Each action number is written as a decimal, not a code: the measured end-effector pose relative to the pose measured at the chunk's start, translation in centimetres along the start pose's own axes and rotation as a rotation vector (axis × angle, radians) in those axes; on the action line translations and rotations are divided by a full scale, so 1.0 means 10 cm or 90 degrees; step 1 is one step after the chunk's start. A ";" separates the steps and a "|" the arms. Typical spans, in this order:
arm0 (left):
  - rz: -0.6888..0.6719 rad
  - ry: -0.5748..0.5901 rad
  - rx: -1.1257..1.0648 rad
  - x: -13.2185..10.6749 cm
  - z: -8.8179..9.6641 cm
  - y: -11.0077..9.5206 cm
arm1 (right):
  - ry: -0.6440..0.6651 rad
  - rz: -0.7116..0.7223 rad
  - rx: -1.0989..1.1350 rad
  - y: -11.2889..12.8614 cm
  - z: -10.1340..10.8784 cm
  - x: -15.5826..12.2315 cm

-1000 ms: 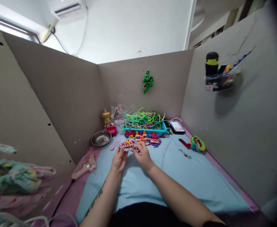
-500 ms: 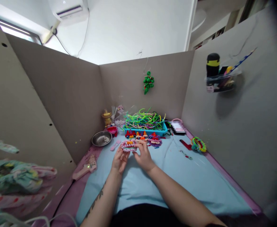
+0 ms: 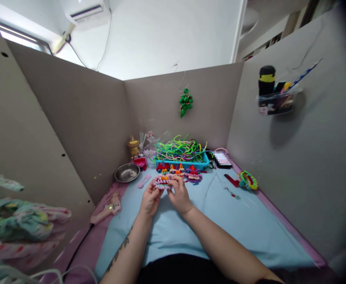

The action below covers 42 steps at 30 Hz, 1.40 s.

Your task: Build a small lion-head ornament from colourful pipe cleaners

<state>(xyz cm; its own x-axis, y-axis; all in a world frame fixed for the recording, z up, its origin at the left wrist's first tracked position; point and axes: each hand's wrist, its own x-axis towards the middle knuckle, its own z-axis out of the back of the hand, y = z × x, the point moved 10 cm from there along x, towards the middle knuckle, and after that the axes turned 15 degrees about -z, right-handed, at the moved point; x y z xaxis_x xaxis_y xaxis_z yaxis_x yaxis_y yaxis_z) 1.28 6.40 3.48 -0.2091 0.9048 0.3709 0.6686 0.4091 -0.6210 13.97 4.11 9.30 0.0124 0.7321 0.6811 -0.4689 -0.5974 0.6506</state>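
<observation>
Between my hands, above the blue cloth, is a small braided craft piece (image 3: 162, 182) in pink and white with orange and mint green parts. My left hand (image 3: 151, 198) grips its left and lower edge, thumb in front. At its right side, my right hand (image 3: 179, 194) pinches the edge with thumb and fingers. Just behind stand similar pieces: a red and blue one (image 3: 162, 168), an orange and cream one (image 3: 177, 170) and a purple one (image 3: 193, 174). My fingers partly hide the held piece.
Behind them a blue tray (image 3: 204, 162) overflows with colourful fuzzy stems. To the left are a metal bowl (image 3: 122, 173), a pink flat tool (image 3: 144, 181) and a pink glue gun (image 3: 106, 212) with a cord. Coloured rings (image 3: 248, 180) and a phone-like device (image 3: 222, 159) lie right. Grey panels surround the table.
The craft piece has shifted slightly right and turned a little in my hands. My left fingers have closed in around its lower edge. Everything on the table stays put.
</observation>
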 end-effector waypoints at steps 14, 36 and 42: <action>-0.019 0.007 0.030 0.02 0.02 0.00 | 0.000 0.005 0.001 0.04 0.04 -0.01; 0.018 -0.165 -0.151 0.02 0.35 0.00 | 0.034 -0.017 0.117 0.08 0.09 -0.04; 0.026 -0.092 -0.113 0.01 0.17 -0.02 | 0.025 0.001 0.077 0.14 0.06 -0.04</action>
<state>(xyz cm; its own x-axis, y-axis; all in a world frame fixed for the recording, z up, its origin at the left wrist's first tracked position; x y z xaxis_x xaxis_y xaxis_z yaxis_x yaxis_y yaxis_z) -0.13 6.62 2.48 -0.2704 0.9331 0.2371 0.7908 0.3557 -0.4981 13.88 2.78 10.09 -0.0233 0.7417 0.6703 -0.3584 -0.6321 0.6870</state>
